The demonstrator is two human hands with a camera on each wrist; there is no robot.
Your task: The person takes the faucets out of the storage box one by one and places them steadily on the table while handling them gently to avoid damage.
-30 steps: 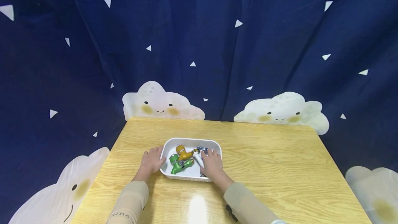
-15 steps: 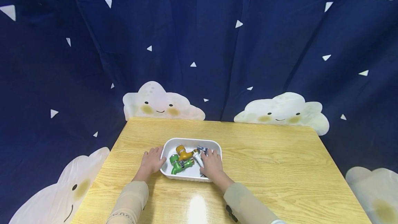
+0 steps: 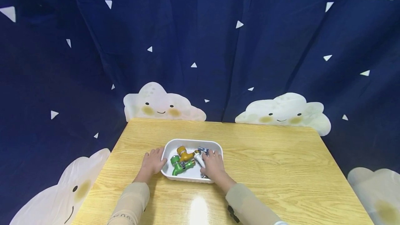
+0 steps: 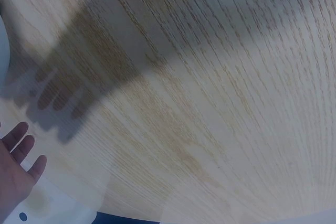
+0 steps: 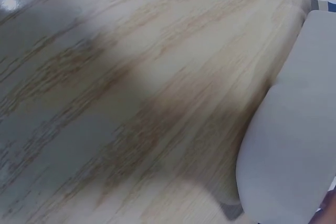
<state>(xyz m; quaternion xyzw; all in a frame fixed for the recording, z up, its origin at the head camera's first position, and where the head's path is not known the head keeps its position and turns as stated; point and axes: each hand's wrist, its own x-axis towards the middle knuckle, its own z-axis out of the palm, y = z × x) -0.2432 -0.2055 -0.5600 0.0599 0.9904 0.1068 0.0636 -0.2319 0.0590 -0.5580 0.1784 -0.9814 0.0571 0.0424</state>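
Note:
A white plastic basin [image 3: 184, 178] stands on the wooden table, holding several taps. Inside lie a green tap [image 3: 179, 165], an orange-yellow tap [image 3: 184, 153], a white tap [image 3: 198, 158] and a chrome tap [image 3: 203, 149]. My left hand [image 3: 153, 161] rests at the basin's left rim, thumb touching the edge; its fingers look extended in the left wrist view. My right hand [image 3: 214, 165] reaches over the right side, fingers down among the white and chrome taps. The palm hides its grip, so I cannot tell what it holds.
Bare wood of the table [image 3: 275, 169] stretches to the right of the basin. A dark blue curtain [image 3: 200, 44] with white clouds and triangles hangs behind the far edge. In the right wrist view, the basin's pale outer wall [image 5: 294, 129] fills the right side.

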